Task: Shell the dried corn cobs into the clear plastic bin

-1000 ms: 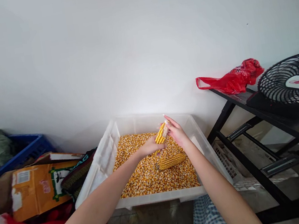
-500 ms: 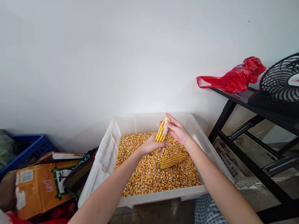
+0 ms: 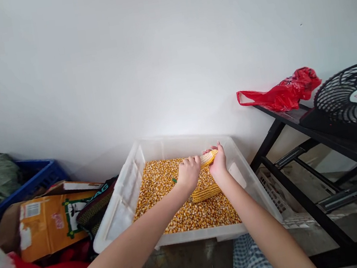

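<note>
Both hands work a corn cob (image 3: 209,158) above a clear plastic bin (image 3: 120,214) of loose kernels (image 3: 161,199), at about 1 o'clock in the bin, near its far wall. The left hand (image 3: 189,173) wraps one end of the cob, its fingers (image 3: 191,161) together and curled over the rows. The right hand (image 3: 218,162) holds the other end, its fingers (image 3: 218,148) clamped on it and pointing up. The cob's middle shows yellow rows, but the part under the left hand is hidden, so how bare it is cannot be told.

The step in hand looks like shelling kernels off by hand, and the grip seems to call for more pressure along the rows, over the bin. A second cob (image 3: 205,193) lies on the kernels at 6 o'clock from the hands, just below them.

A red bag (image 3: 281,91) and a black fan (image 3: 351,99) sit on a dark counter (image 3: 330,142) at 2 to 3 o'clock. A blue crate (image 3: 42,176) and a cardboard box (image 3: 41,226) stand at 9 to 10 o'clock.
</note>
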Demonstrator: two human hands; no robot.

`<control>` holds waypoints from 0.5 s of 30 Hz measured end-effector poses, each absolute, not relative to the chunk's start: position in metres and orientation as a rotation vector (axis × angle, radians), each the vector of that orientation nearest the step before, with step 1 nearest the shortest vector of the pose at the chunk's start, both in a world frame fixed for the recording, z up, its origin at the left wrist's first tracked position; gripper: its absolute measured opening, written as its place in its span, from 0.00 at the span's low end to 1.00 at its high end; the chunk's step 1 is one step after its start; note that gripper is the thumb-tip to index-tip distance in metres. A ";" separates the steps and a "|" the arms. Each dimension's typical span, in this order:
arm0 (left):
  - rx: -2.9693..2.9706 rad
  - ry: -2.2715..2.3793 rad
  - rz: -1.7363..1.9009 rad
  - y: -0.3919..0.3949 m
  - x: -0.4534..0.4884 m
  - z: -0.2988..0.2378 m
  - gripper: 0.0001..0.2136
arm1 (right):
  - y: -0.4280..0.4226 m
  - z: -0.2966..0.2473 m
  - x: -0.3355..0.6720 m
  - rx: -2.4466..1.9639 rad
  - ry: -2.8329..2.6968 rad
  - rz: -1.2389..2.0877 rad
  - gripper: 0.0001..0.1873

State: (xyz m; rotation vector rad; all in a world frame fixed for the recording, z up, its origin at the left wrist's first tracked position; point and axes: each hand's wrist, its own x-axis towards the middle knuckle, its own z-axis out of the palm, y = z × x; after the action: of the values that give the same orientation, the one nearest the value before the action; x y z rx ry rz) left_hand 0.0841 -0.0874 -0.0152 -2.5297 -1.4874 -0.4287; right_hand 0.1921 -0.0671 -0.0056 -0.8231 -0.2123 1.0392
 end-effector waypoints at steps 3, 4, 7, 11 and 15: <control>-2.514 -1.478 -0.400 -0.088 0.083 -0.015 0.12 | -0.065 -0.010 0.189 -0.844 -0.238 1.023 0.16; -2.516 -1.494 -0.388 -0.089 0.083 -0.016 0.12 | -0.064 -0.012 0.188 -0.876 -0.253 0.985 0.17; -2.621 -1.556 -0.382 -0.093 0.086 -0.020 0.10 | -0.059 -0.017 0.187 -1.011 -0.328 0.791 0.18; -2.814 -1.659 -0.472 -0.092 0.088 -0.026 0.14 | -0.052 -0.017 0.186 -1.082 -0.541 0.621 0.16; -2.881 -1.737 -0.627 -0.086 0.083 -0.032 0.15 | -0.050 -0.013 0.184 -1.160 -0.690 0.601 0.12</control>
State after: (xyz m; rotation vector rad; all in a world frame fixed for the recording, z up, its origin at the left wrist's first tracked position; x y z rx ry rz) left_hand 0.0827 -0.0857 -0.0323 -2.8811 -1.7375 -0.6271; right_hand 0.1837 -0.0497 -0.0133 -1.1595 -0.6896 0.6013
